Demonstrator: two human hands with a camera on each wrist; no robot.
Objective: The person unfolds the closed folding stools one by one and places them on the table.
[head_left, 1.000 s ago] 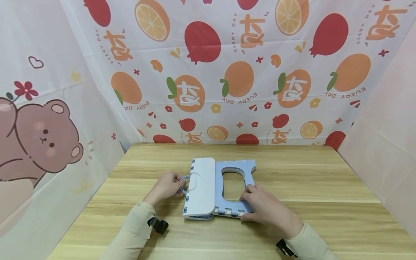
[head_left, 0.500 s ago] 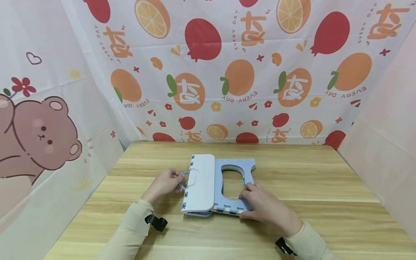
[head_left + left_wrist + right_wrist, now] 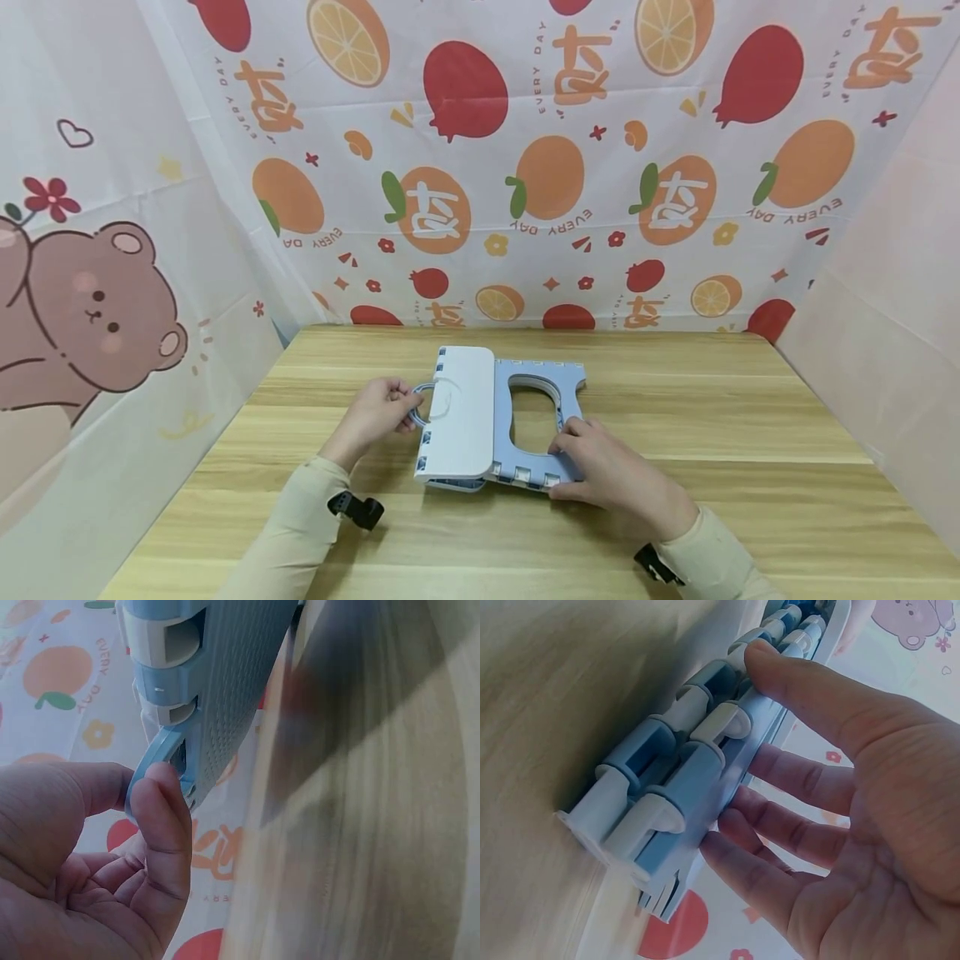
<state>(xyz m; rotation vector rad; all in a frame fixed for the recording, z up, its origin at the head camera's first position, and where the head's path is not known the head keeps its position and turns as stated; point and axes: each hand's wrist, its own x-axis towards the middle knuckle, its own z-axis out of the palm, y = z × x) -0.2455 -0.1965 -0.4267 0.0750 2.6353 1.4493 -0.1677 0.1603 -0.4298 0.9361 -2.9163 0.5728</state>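
A folding step stool in light blue and white plastic lies folded near the middle of the table. Its white seat panel (image 3: 471, 433) is on the left, and the blue leg frame (image 3: 502, 417) with a large oval cutout is on the right. My left hand (image 3: 372, 417) pinches the thin blue carry handle (image 3: 154, 761) at the left edge between thumb and forefinger. My right hand (image 3: 611, 479) holds the near right corner of the leg frame. In the right wrist view the thumb rests on the hinge knuckles (image 3: 675, 757), with the other fingers against the flat face.
The wood-grain table (image 3: 720, 450) stretches around the stool. A fruit-print curtain (image 3: 487, 200) hangs behind its far edge, and a bear-print curtain (image 3: 112, 317) hangs at the left. Black straps (image 3: 360, 510) circle both wrists.
The stool and both hands shift slightly up and left in the head view, its left side most. The pinch on the handle and the right hand's hold stay the same.
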